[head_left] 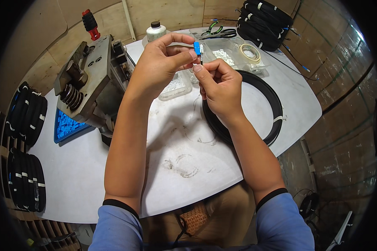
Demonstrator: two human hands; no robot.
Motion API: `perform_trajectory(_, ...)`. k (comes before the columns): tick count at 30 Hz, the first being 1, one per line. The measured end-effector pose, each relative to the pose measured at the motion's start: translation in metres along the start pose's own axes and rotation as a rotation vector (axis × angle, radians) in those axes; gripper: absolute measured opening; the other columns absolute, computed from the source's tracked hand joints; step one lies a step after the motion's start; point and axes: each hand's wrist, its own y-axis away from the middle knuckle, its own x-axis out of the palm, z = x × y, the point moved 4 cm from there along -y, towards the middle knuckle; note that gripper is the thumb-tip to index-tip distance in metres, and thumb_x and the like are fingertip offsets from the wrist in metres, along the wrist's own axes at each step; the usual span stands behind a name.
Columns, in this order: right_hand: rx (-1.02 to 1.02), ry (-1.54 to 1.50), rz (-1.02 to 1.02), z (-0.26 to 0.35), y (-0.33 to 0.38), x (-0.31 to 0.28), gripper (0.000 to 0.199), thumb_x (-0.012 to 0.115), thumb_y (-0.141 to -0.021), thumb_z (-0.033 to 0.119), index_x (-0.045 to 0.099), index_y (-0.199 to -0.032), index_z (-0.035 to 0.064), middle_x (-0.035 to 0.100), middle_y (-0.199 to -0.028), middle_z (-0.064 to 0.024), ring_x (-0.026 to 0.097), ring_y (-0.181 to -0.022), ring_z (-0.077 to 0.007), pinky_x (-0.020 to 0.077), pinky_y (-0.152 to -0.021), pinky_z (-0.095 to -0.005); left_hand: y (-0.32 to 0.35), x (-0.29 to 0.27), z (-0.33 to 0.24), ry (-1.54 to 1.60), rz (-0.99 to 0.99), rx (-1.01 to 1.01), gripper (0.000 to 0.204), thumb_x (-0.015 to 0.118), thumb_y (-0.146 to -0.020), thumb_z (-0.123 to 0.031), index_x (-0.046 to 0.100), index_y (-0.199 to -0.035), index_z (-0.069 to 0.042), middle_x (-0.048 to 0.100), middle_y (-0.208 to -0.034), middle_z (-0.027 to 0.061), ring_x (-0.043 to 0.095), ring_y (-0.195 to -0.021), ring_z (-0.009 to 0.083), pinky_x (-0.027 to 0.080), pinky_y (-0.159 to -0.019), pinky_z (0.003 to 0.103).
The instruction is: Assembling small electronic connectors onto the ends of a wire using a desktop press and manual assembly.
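Above the far middle of the table, my left hand (161,62) pinches a small blue plastic connector housing (197,47) between thumb and fingers. Right beside that housing is a small white connector piece (202,49) at the end of a thin black cable (201,60); whether the two are joined I cannot tell. My right hand (222,88), closed, grips the cable just below the white piece. Under my right hand and wrist lies a large coil of black cable (276,106), tied with a white band.
A metal bench press (96,67) stands left, over a blue tray (73,127) of blue parts. Clear trays (174,90) with white pieces, a tape roll (249,54), pliers (213,30) and a bottle (156,31) sit behind. Stacked cable coils (266,21) flank the table.
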Motion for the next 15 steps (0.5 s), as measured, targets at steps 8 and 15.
perform_trajectory(8, 0.007, -0.023, -0.021, -0.001, -0.001, 0.001, 0.013, 0.069, -0.091, 0.009, 0.063, -0.082, 0.003, 0.05, -0.062, 0.0084, 0.038, -0.055, 0.0008, 0.0306, -0.049, -0.0181, 0.004, 0.007, 0.003, -0.028, -0.133, 0.022, 0.027, 0.068, -0.088, -0.005, 0.059, -0.112, 0.004, 0.069, -0.088, 0.0097, 0.064, -0.081, 0.0141, 0.052, -0.078, 0.027)
perform_trajectory(15, 0.025, -0.045, -0.028, -0.001, -0.001, 0.0, 0.013, 0.071, -0.09, 0.009, 0.063, -0.082, 0.0031, 0.048, -0.062, 0.0089, 0.036, -0.057, 0.001, 0.0287, -0.049, -0.018, 0.014, 0.018, 0.006, -0.019, -0.254, 0.015, 0.03, 0.067, -0.089, -0.004, 0.059, -0.117, 0.002, 0.068, -0.095, 0.0102, 0.064, -0.088, 0.0141, 0.052, -0.081, 0.027)
